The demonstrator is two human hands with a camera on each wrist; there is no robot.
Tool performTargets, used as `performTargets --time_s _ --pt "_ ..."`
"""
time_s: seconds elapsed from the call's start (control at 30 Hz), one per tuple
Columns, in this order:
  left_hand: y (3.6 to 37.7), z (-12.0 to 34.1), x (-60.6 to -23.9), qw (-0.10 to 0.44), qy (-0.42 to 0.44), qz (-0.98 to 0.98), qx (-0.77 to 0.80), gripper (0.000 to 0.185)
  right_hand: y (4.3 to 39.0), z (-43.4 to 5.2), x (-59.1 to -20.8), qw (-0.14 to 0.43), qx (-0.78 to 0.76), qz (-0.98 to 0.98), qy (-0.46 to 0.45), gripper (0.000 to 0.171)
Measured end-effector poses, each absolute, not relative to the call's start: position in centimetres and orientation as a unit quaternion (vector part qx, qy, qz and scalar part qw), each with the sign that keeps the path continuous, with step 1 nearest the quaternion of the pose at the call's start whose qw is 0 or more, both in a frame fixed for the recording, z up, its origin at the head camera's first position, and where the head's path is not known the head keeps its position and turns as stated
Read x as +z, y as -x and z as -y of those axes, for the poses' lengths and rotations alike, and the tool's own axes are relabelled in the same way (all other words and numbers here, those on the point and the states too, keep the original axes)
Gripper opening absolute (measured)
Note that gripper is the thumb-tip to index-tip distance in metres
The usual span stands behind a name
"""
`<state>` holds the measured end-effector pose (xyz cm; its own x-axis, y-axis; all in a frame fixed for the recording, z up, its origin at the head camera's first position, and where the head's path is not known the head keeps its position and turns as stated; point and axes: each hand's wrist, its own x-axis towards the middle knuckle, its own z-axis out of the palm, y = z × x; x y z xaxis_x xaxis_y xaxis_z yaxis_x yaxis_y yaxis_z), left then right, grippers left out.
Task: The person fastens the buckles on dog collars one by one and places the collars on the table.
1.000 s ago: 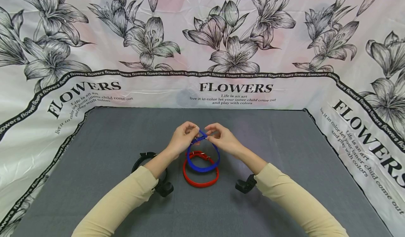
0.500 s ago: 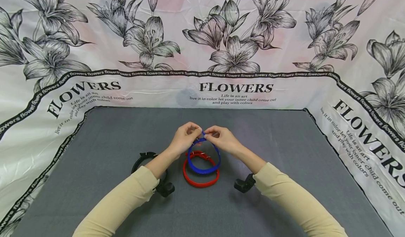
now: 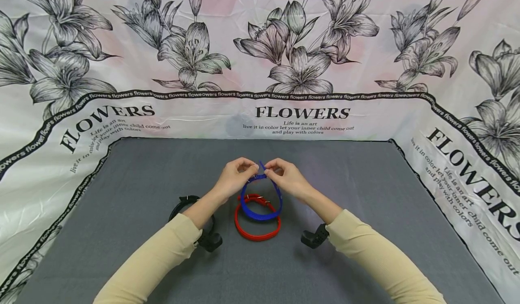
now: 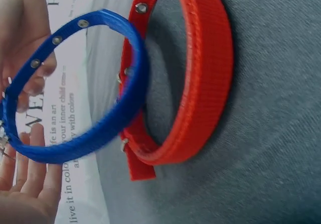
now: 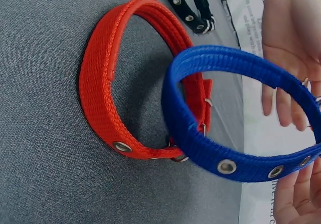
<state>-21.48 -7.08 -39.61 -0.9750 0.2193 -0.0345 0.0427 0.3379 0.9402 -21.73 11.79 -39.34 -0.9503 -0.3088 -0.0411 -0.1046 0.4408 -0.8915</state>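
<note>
In the head view a blue collar (image 3: 261, 217) hangs as a loop between the two hands, over the table. My left hand (image 3: 237, 175) pinches it at the buckle end; metal buckle parts show beside those fingers in the left wrist view. My right hand (image 3: 286, 177) pinches the strap near its tip, which sticks up between the hands. Metal eyelets (image 5: 226, 166) line the strap on the right hand's side. Just below lies a buckled red collar (image 3: 257, 237), partly behind the blue one. The fingertips hide how far the strap is through the buckle.
A black collar (image 3: 175, 212) lies to the left, partly covered by the left forearm. Black wrist cameras (image 3: 314, 237) sit under both wrists. Grey cloth (image 3: 349, 268) covers the table, and a flower-printed curtain (image 3: 302, 119) stands behind and at the sides.
The strap's tip, slanting between the hands a second ago and mostly hidden half a second ago, now points up between the fingertips. Both hands shift only slightly; the red and black collars stay put.
</note>
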Motion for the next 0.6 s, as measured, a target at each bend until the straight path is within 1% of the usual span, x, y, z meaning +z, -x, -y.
performTargets --time_s 0.3,0.47,0.6 --pt "21.20 7.79 -40.37 0.142 -0.111 -0.766 0.617 0.031 21.85 -12.05 -39.32 0.075 -0.539 -0.832 0.107 0.031" --pt "21.13 7.70 -40.50 0.122 -0.090 -0.750 0.644 0.028 21.80 -11.98 -39.23 0.072 -0.547 -0.827 0.108 0.026" --pt "21.09 7.66 -40.36 0.111 -0.082 -0.763 0.632 0.028 21.71 -11.98 -39.14 0.070 -0.549 -0.824 0.118 0.020"
